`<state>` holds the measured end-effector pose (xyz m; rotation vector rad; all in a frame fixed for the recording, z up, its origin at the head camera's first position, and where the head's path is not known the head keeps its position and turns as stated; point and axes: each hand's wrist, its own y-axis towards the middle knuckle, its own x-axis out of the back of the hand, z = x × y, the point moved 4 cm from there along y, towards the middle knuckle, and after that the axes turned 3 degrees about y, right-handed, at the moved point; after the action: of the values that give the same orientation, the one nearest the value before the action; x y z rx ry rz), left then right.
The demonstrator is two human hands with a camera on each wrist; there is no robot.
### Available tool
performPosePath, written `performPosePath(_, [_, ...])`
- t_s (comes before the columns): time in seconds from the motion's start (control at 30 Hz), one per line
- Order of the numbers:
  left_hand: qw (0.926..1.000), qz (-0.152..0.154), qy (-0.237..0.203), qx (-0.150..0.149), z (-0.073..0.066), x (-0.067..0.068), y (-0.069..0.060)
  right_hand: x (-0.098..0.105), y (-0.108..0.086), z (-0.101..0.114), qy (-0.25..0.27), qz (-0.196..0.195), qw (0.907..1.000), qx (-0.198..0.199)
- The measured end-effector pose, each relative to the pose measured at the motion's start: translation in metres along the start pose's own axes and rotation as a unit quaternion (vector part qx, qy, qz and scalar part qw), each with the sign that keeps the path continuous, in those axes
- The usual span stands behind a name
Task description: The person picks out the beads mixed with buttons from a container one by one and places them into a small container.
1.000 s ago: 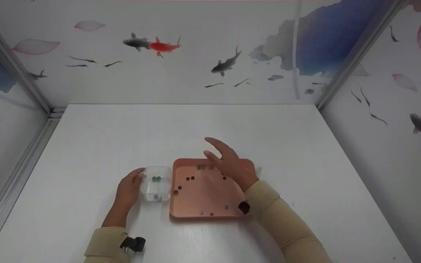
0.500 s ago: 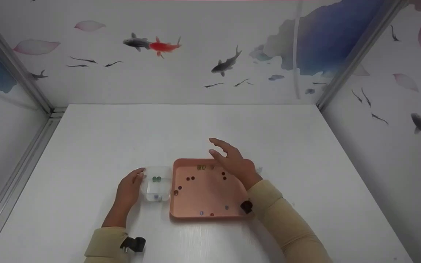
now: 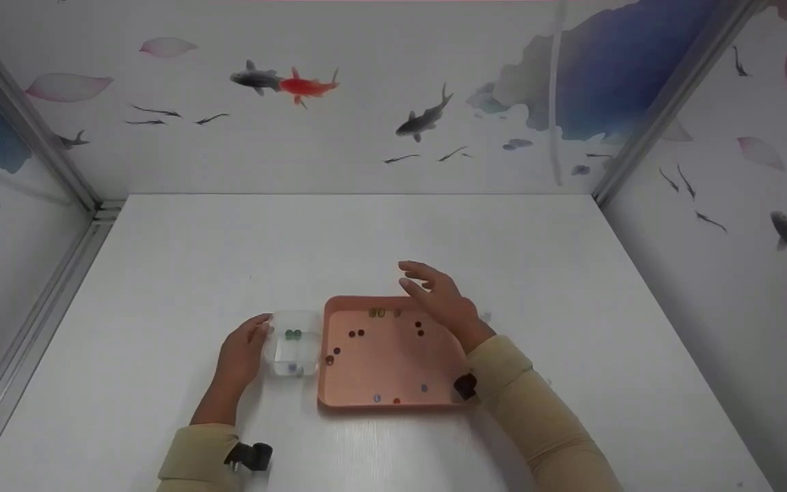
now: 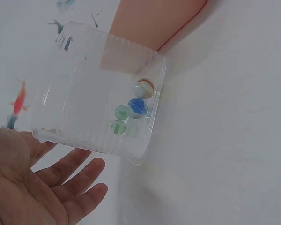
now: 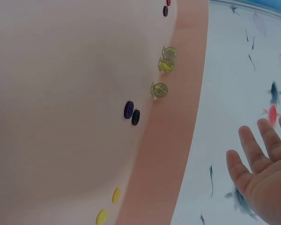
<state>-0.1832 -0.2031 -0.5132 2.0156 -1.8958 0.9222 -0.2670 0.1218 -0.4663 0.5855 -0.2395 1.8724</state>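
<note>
A clear plastic container [image 3: 296, 348] stands against the left side of a coral-pink tray [image 3: 393, 362]. Several marbles lie in it; the left wrist view shows a blue marble [image 4: 137, 108], small green marbles [image 4: 121, 112] and a clear marble with an orange streak [image 4: 144, 88]. My left hand [image 3: 240, 352] is at the container's left side, fingers loosely extended and touching near its rim; the thumb is hidden in the wrist view. Over the tray's far right edge hovers my right hand [image 3: 443, 301], fingers extended, holding nothing. Yellow-streaked marbles [image 5: 166, 64] sit along the tray's far side.
Inside the tray are pairs of dark buttons [image 5: 129, 110], yellow buttons [image 5: 116, 195], and small pale and red pieces by the near edge. A white table [image 3: 352, 239] bears everything, enclosed by fish-printed walls [image 3: 366, 150].
My right hand has drifted slightly right and toward me, uncovering dark buttons on the tray's right half. The left hand and the container have stayed put.
</note>
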Motion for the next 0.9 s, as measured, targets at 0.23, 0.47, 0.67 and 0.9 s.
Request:
performPosePath(0.23, [1.0000,0.004,0.003,0.001,-0.002,0.001,-0.001,0.002,0.001,-0.003,0.000,-0.003,1.0000,0.005])
performPosePath(0.47, [1.0000,0.001,-0.002,0.001,0.002,0.001,0.001,0.001,0.002,-0.009,-0.008,0.007,0.9999,-0.011])
performPosePath(0.67, [1.0000,0.000,0.001,0.004,0.001,0.001,0.001,0.001,0.000,-0.014,-0.019,0.006,0.9987,-0.046])
performPosePath(0.9, [1.0000,0.000,0.002,0.005,0.000,-0.001,0.000,-0.001,-0.002,-0.018,-0.032,0.007,0.9964,-0.078])
